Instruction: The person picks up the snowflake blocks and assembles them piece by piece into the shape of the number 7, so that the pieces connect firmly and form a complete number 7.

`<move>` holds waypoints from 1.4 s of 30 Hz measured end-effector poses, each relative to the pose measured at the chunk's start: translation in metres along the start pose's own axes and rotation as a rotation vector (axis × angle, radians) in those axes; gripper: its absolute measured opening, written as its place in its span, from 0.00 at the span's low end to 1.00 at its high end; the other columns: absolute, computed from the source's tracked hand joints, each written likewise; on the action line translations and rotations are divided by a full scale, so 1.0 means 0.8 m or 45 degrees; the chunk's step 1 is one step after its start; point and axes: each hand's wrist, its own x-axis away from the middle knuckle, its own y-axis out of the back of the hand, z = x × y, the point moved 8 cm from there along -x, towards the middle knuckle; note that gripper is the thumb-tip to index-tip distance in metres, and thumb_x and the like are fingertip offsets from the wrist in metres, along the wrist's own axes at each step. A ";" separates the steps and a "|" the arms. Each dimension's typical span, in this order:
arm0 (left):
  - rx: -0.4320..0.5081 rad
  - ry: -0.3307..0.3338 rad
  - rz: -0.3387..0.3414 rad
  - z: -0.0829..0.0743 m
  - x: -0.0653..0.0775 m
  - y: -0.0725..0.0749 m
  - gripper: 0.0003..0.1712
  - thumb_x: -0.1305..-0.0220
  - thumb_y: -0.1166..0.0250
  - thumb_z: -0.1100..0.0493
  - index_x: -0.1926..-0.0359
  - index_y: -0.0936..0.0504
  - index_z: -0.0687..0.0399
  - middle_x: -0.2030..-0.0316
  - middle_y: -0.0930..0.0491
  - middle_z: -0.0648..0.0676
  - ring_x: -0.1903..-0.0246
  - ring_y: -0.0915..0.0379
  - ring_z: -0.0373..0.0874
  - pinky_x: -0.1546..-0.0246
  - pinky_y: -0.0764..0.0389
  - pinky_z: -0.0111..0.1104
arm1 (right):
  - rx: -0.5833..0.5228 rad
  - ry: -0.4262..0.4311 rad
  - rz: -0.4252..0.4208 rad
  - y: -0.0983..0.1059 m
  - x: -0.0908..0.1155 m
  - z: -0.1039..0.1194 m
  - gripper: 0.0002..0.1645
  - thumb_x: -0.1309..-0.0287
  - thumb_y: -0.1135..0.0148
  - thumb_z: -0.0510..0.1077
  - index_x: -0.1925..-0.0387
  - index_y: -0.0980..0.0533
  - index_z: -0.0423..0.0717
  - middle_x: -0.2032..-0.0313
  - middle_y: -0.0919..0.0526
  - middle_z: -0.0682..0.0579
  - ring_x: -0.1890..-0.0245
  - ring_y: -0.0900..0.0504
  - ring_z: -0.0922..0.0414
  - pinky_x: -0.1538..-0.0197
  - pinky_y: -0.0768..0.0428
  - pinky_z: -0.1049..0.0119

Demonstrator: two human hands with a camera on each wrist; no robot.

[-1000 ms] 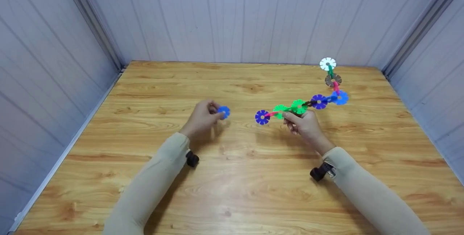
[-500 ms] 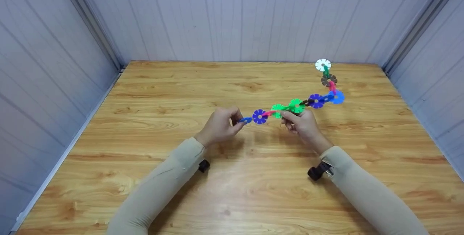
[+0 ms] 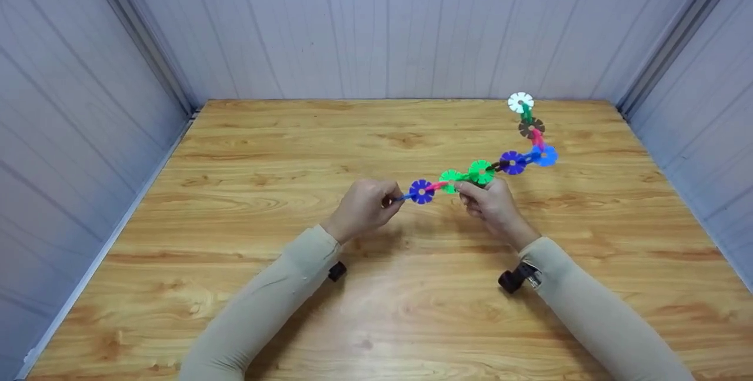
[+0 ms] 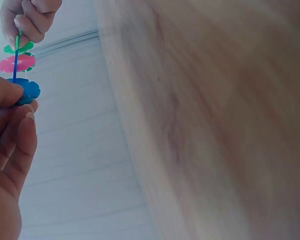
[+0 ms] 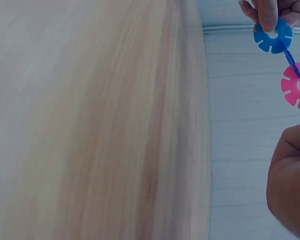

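Note:
My left hand (image 3: 366,207) pinches a blue notched plastic disc (image 5: 273,36) between thumb and fingers. That disc meets the purple disc (image 3: 422,191) at the left end of a chain of interlocking snowflake discs. In the right wrist view the blue disc and the purple one seen edge-on overlap at their slots, with a pink disc (image 5: 296,86) beyond. My right hand (image 3: 497,207) pinches the chain by a green disc (image 3: 451,181). From there the chain runs right through another green disc (image 3: 482,172), a purple and a blue disc (image 3: 545,156), then bends back to a brown disc (image 3: 532,128) and a white disc (image 3: 521,102).
Beneath both hands spreads a wood-grain table (image 3: 376,310). Pale panelled walls (image 3: 353,28) enclose it at the back and on both sides. Each wrist carries a small black camera (image 3: 510,281) under a beige sleeve.
My left hand has moved right with the blue disc, which has turned edge-on and come up against the chain's purple end disc. The right hand and chain have shifted only slightly.

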 end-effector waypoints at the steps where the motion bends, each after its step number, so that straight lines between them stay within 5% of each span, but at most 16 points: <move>1: 0.006 -0.010 -0.003 -0.002 0.000 0.000 0.05 0.40 0.32 0.68 0.71 0.19 0.58 0.74 0.17 0.51 0.76 0.23 0.36 0.73 0.22 0.25 | -0.005 -0.003 0.002 -0.001 0.000 0.000 0.14 0.35 0.39 0.34 0.78 0.22 0.41 0.84 0.26 0.52 0.90 0.41 0.67 0.85 0.43 0.76; 13: -0.007 -0.036 -0.055 -0.013 -0.005 -0.010 0.07 0.40 0.35 0.70 0.73 0.20 0.58 0.76 0.19 0.50 0.77 0.26 0.36 0.75 0.24 0.25 | -0.022 -0.019 0.062 -0.004 0.000 0.012 0.15 0.35 0.40 0.33 0.80 0.24 0.43 0.85 0.27 0.53 0.91 0.43 0.67 0.84 0.46 0.75; 20: 0.264 -0.049 0.036 -0.024 -0.008 -0.015 0.10 0.31 0.36 0.56 0.70 0.19 0.56 0.77 0.20 0.47 0.80 0.28 0.34 0.79 0.26 0.24 | 0.097 -0.119 0.286 -0.007 0.004 0.013 0.12 0.33 0.42 0.35 0.74 0.22 0.43 0.83 0.29 0.55 0.89 0.42 0.67 0.83 0.47 0.73; 22: 0.315 0.033 -0.005 -0.016 -0.015 -0.008 0.11 0.29 0.39 0.56 0.67 0.18 0.58 0.76 0.20 0.47 0.80 0.28 0.35 0.79 0.25 0.27 | 0.182 -0.164 0.420 -0.012 0.009 0.010 0.12 0.32 0.42 0.36 0.74 0.21 0.44 0.83 0.29 0.55 0.87 0.41 0.66 0.81 0.46 0.71; 25: 0.448 0.302 -0.061 0.012 -0.027 0.003 0.12 0.25 0.43 0.55 0.54 0.20 0.60 0.66 0.21 0.50 0.76 0.26 0.41 0.77 0.23 0.31 | 0.288 -0.232 0.642 -0.023 0.018 0.005 0.12 0.32 0.43 0.35 0.74 0.22 0.45 0.82 0.30 0.56 0.86 0.42 0.65 0.80 0.45 0.70; 29: 0.828 0.780 -0.110 0.061 -0.032 -0.001 0.25 0.24 0.48 0.46 0.34 0.36 0.53 0.52 0.26 0.55 0.69 0.23 0.51 0.77 0.21 0.35 | 0.385 -0.309 0.876 -0.034 0.032 -0.002 0.10 0.33 0.42 0.36 0.73 0.23 0.46 0.81 0.31 0.57 0.85 0.43 0.65 0.80 0.46 0.71; 32: 1.105 1.023 -0.202 0.087 -0.027 -0.008 0.26 0.23 0.50 0.45 0.33 0.39 0.52 0.50 0.26 0.59 0.70 0.22 0.51 0.79 0.21 0.34 | 0.411 -0.348 0.976 -0.041 0.040 -0.010 0.10 0.35 0.40 0.36 0.73 0.24 0.46 0.83 0.33 0.58 0.85 0.44 0.64 0.81 0.47 0.71; 37: 1.297 1.174 -0.331 0.115 -0.017 -0.012 0.13 0.24 0.45 0.57 0.46 0.26 0.60 0.60 0.21 0.58 0.76 0.26 0.42 0.82 0.24 0.29 | 0.476 -0.423 1.030 -0.043 0.044 -0.027 0.15 0.37 0.38 0.37 0.80 0.28 0.45 0.86 0.38 0.59 0.86 0.44 0.64 0.82 0.48 0.71; 42: 1.241 1.235 -0.358 0.138 -0.015 -0.012 0.12 0.28 0.40 0.61 0.47 0.22 0.60 0.64 0.19 0.57 0.76 0.27 0.40 0.81 0.24 0.28 | 0.507 -0.455 0.864 -0.026 0.030 -0.036 0.16 0.37 0.36 0.39 0.80 0.27 0.45 0.86 0.34 0.58 0.87 0.42 0.65 0.83 0.46 0.72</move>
